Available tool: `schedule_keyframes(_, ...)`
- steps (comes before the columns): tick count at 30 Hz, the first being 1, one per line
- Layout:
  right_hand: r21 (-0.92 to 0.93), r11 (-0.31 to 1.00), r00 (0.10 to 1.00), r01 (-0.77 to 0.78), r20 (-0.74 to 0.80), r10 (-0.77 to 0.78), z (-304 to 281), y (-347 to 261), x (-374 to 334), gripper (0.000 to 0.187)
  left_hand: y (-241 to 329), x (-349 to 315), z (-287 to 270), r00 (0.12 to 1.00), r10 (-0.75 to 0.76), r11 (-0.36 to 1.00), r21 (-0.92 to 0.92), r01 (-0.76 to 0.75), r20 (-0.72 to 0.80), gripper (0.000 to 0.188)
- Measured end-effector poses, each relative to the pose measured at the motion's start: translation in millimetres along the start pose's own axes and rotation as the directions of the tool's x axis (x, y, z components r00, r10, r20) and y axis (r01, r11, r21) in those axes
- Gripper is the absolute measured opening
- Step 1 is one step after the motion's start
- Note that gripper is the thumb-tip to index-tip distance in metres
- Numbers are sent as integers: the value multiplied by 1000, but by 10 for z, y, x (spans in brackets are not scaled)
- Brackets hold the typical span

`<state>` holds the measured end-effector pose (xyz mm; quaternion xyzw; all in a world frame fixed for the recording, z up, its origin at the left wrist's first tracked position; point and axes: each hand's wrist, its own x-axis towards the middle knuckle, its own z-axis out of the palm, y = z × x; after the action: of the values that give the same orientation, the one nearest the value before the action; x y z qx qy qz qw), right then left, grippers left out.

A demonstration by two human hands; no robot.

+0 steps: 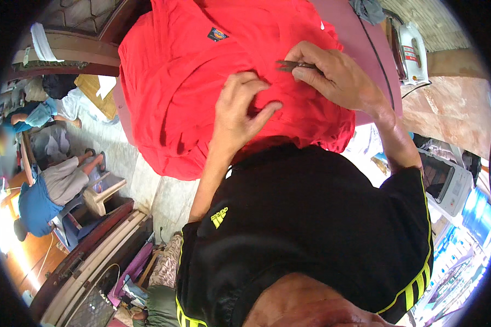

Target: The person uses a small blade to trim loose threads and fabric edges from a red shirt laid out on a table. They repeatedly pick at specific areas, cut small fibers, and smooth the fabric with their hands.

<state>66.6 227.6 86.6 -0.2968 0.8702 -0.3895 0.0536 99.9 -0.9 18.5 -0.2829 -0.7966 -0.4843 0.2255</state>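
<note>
A bright red garment (174, 82) with a small dark label near its collar lies bunched and folded in front of me. My right hand (338, 76) is closed round a pair of small dark thread snips (303, 65), whose tips point left over the cloth. To the left of it, my left hand (239, 106) rests over the red fabric, fingers bent and thumb spread away from them. Nothing shows in the gap between that thumb and the fingers.
The garment covers much of a mauve table (379, 60). A white iron (413, 54) stands beyond its right edge, and a dark cord runs across the tabletop. A white boxy appliance (447, 182) is at the right. Two people are at the left, near a wooden stool (103, 193).
</note>
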Motion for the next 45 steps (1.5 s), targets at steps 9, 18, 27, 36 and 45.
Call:
schedule_keyframes(9,110,994,998,-1,-61,8,24,102,-84,19,-111,-176,84,995,-53,999,-6,53,-85,18)
schedule_keyframes(18,79,996,994,29,-107,-20,102,116,-118,31,-11,125,-17,995,-99,991,93,96,23,23)
schedule_keyframes(27,97,993,984,-68,-156,83,97,141,-219,25,-241,236,12,995,-84,996,-4,85,61,16)
schedule_keyframes(36,115,993,964,22,-265,10,204,264,-246,22,-138,143,65,973,205,971,102,-216,108,35)
schedule_keyframes(45,195,980,981,26,-194,12,209,230,-245,32,-64,250,84,968,156,967,170,-190,196,32)
